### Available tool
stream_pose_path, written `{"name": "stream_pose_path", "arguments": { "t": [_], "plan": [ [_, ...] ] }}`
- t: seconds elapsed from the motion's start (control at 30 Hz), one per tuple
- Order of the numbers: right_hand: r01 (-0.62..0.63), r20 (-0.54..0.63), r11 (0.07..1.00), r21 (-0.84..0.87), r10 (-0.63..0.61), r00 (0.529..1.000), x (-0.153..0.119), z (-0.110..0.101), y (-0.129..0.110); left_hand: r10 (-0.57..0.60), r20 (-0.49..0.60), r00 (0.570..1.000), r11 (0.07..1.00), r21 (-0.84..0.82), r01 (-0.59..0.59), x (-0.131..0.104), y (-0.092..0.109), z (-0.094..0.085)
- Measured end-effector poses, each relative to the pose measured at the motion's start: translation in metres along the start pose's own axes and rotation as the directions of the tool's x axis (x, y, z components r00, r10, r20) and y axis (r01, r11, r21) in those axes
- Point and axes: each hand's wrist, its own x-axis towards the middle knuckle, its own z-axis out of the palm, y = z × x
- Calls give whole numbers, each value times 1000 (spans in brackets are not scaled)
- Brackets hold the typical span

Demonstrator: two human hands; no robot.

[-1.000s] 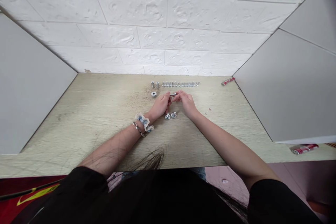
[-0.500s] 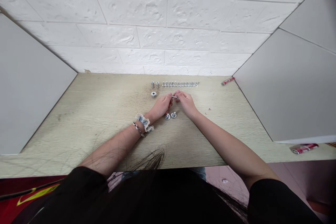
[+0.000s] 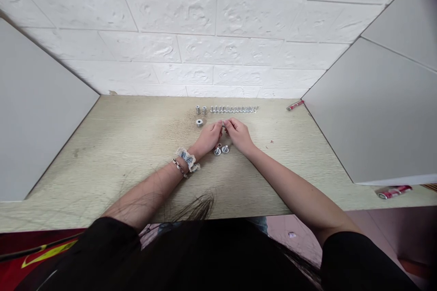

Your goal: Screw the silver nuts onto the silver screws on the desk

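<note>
My left hand (image 3: 209,139) and my right hand (image 3: 240,135) meet over the middle of the table, fingers closed in a pinch. Between their fingertips shows a small part of a silver bolt (image 3: 223,124); the fingers cover the rest. Just below the hands, two washers with upright bolts through them, a left one (image 3: 217,151) and a right one (image 3: 226,149), sit side by side. A small ring, maybe a nut (image 3: 219,145), lies right behind them. Beyond the hands runs a row of upright bolts (image 3: 234,109).
Two small stacks of nuts, one left (image 3: 197,110) and one right (image 3: 204,110), stand left of the row, with a stack of washers (image 3: 199,122) nearer me. Red cylinders lie by the right panel, one far (image 3: 295,105) and one near (image 3: 395,192). A white brick-patterned wall (image 3: 198,50) closes the back.
My right hand has shifted left against my left hand, and less of the bolt shows. The small ring behind the two washers has come into view.
</note>
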Motion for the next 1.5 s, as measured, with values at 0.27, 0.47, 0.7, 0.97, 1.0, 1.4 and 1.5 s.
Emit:
{"name": "stream_pose_path", "arguments": {
  "t": [0.27, 0.47, 0.7, 0.97, 1.0, 1.4, 1.5],
  "plan": [
    [-45, 29, 998, 38, 44, 999, 3, -3, 0, -31, 1, 1000, 990, -134, 31, -1, 1, -1],
    [26, 424, 995, -97, 18, 905, 6, -17, -1, -11, -49, 999, 978, -210, 1, 2, -4, 0],
    [94, 479, 984, -152, -10, 878, 4, -16, -4, 42, -52, 998, 993, -110, -48, 2, -6, 2],
    [163, 487, 966, -203, -45, 872, 7, -24, -4, 73, -33, 997, 996, -38, -75, 1, -1, -1],
    [183, 485, 957, -225, -52, 873, 7, -24, -4, 79, -29, 996, 996, -27, -80, 2, -1, -1],
    [244, 258, 926, -289, -170, 951, 33, -53, -43, 77, 3, 997, 996, 45, -77, 5, -7, -4],
    [340, 310, 904, -260, -255, 916, 47, -42, -66, 89, 18, 996, 994, 67, -90, 5, -7, -4]
  ]
}}
